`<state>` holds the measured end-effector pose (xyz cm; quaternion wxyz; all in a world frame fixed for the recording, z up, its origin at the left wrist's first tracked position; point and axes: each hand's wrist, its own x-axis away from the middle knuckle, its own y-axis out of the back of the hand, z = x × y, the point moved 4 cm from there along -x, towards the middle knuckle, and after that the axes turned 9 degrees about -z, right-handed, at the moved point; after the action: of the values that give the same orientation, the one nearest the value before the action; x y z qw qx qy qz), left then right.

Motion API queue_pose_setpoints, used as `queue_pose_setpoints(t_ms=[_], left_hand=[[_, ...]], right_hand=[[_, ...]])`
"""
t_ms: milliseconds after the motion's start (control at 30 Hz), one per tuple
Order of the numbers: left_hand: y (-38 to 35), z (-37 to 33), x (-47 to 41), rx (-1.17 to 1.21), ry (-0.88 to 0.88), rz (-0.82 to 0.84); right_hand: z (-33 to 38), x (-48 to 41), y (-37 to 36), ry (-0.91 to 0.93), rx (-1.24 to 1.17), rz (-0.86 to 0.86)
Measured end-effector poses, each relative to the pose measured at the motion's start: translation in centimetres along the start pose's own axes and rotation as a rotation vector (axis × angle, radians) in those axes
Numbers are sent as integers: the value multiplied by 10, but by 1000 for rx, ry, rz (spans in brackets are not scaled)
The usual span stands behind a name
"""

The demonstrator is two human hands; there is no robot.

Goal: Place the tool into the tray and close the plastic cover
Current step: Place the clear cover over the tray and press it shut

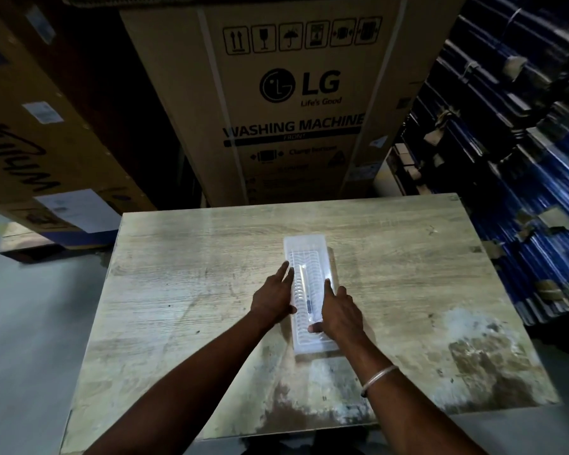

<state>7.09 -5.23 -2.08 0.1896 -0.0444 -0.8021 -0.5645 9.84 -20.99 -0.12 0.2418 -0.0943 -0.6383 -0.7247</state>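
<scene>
Two bare forearms reach forward over a worn wooden table, the right wrist wearing a thin bangle. The left hand and right hand lie flat, fingers extended, gripping nothing, pressing either side of a clear plastic tray at the table's middle. A slim tool lies lengthwise inside, under the cover. Beyond stands an LG washing machine carton.

Dim, underexposed overall — light pools mid-frame on the table, blowing out the clear tray with glare. Corners fall to black; wide-angle bends the cardboard boxes — edges soft.
</scene>
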Motion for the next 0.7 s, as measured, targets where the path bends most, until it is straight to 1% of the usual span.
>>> queue_pose_setpoints(t_ms=[100, 200, 467, 600, 700], left_hand=[[2, 0, -4, -77, -25, 32], [4, 0, -6, -124, -31, 40], [2, 4, -10, -114, -54, 37], [2, 6, -12, -125, -93, 24], [4, 8, -8, -169, -143, 10]], right_hand=[[1, 0, 7, 69, 30, -67], [1, -3, 10, 132, 15, -57], [-5, -14, 20, 171, 39, -46], [-10, -16, 18, 164, -34, -25], [-7, -13, 17, 214, 17, -58]])
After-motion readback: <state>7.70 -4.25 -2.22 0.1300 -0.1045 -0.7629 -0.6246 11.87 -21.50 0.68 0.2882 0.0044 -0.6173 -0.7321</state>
